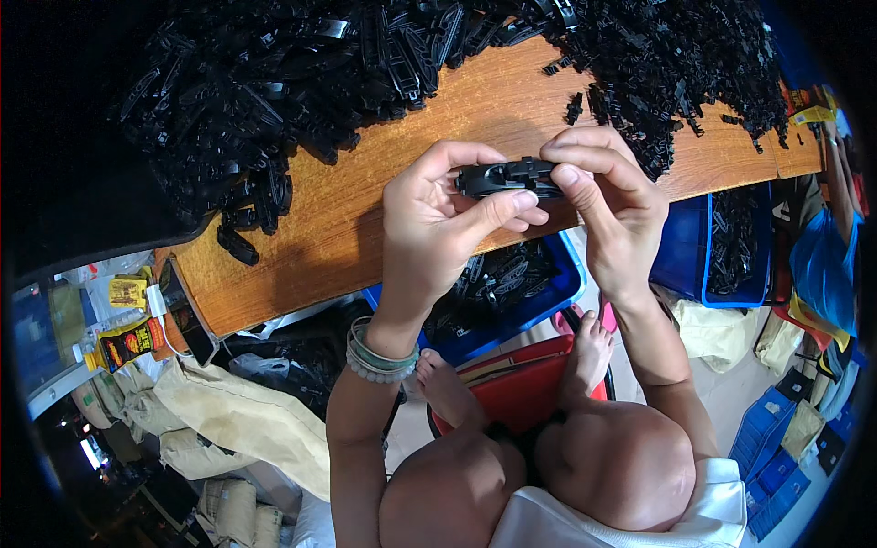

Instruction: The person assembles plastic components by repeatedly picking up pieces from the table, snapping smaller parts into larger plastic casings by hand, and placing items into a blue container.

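From the head view, I am looking down at both hands raised just above the front edge of the bench (384, 196), and they are sharing one black part (508, 176) between them. My left hand (429, 228) is clenching around the part's left end, thumb lying along its lower edge and fingers curling over the far side. My right hand (614, 196) is pinching the right end, fingertips on top and thumb under it. The part is hanging in the air between them, clear of the wood.

I am judging it as moulded plastic: small, light, stiff, and fairly smooth, so it is likely to slip if squeezed on its flat faces alone. It looks elongated with a raised middle section, and the ends are giving the surest purchase, which is where both hands are sitting now. It seems tough enough for firm pressure, though thin tabs could snap; I cannot tell from here whether it has any.

Behind the hands, a big heap of long pieces (265, 82) is covering the bench's left and far side, and a heap of small pieces (676, 64) is lying to the right. Below the bench edge, a blue crate (539, 306) is holding more black parts, and a second blue bin (690, 256) is standing to its right.
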The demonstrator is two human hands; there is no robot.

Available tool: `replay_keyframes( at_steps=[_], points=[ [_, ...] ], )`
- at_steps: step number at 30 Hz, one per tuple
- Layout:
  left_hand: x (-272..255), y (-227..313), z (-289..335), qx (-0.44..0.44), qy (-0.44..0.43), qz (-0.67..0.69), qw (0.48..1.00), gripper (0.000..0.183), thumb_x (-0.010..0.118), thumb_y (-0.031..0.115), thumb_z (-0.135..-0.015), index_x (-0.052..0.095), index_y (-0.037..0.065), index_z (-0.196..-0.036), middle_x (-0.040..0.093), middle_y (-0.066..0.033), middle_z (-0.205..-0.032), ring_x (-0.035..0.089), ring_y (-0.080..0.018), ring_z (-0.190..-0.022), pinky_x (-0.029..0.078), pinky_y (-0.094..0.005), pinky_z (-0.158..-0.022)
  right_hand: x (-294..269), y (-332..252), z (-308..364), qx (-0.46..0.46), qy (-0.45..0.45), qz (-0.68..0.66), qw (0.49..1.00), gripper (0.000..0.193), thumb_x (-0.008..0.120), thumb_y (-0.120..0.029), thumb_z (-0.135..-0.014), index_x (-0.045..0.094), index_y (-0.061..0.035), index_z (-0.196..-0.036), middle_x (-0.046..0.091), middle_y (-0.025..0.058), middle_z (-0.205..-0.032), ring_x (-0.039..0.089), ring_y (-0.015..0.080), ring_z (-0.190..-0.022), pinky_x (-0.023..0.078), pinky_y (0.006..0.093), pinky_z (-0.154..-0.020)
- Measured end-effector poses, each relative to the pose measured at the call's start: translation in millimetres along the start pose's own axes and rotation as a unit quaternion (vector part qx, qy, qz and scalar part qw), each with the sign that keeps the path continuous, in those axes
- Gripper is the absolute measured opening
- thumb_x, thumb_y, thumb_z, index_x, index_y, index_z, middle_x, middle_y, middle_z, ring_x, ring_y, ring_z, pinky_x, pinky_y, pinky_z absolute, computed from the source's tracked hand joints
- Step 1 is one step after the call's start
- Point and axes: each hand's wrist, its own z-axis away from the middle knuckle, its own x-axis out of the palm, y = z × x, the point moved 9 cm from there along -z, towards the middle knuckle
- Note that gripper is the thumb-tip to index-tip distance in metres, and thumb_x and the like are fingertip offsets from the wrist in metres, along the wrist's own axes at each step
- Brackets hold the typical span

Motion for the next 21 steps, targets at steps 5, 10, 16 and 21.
replay_keyframes(
  at_steps=[5,10,16,21],
  points=[
    [-5,3,1,0.027,0.013,0.012,0.999,0.021,0.061,-0.007,-0.079,0.052,-0.008,-0.098,0.064,-0.0159,-0.085,0.066,-0.0192,-0.078,0.055,-0.0262,-0.07,2,-13,3,-0.093,-0.007,0.113,0.989,0.016,0.064,0.003,-0.077,0.067,0.0002,-0.093,0.062,0.0095,-0.09,0.058,0.017,-0.083,0.046,0.0267,-0.072],
    [-7,11,3,0.061,0.009,-0.062,0.996,0.02,0.06,-0.007,-0.079,0.054,-0.006,-0.098,0.064,-0.0127,-0.086,0.065,-0.0157,-0.081,0.053,-0.0247,-0.073,12,10,4,0.105,-0.026,-0.023,0.994,0.023,0.066,0.004,-0.076,0.067,0.0008,-0.099,0.062,0.0093,-0.09,0.059,0.0167,-0.084,0.046,0.0262,-0.074],
    [-3,12,6,0.017,-0.033,-0.139,0.99,0.017,0.054,-0.003,-0.083,0.058,-0.007,-0.099,0.064,-0.0154,-0.093,0.064,-0.0189,-0.085,0.052,-0.026,-0.077,7,11,11,0.082,-0.068,-0.001,0.994,0.019,0.065,0.002,-0.079,0.066,0.002,-0.098,0.063,0.0096,-0.089,0.06,0.0128,-0.074,0.049,0.0219,-0.065],
    [-19,23,-1,0.07,-0.063,-0.275,0.957,0.017,0.052,-0.001,-0.086,0.063,-0.005,-0.098,0.063,-0.0122,-0.099,0.061,-0.0168,-0.093,0.049,-0.0269,-0.081,24,20,39,0.211,-0.257,-0.05,0.942,0.016,0.064,-0.002,-0.081,0.066,0.0036,-0.096,0.063,0.0096,-0.087,0.061,0.0116,-0.072,0.049,0.0222,-0.054]
  ],
)
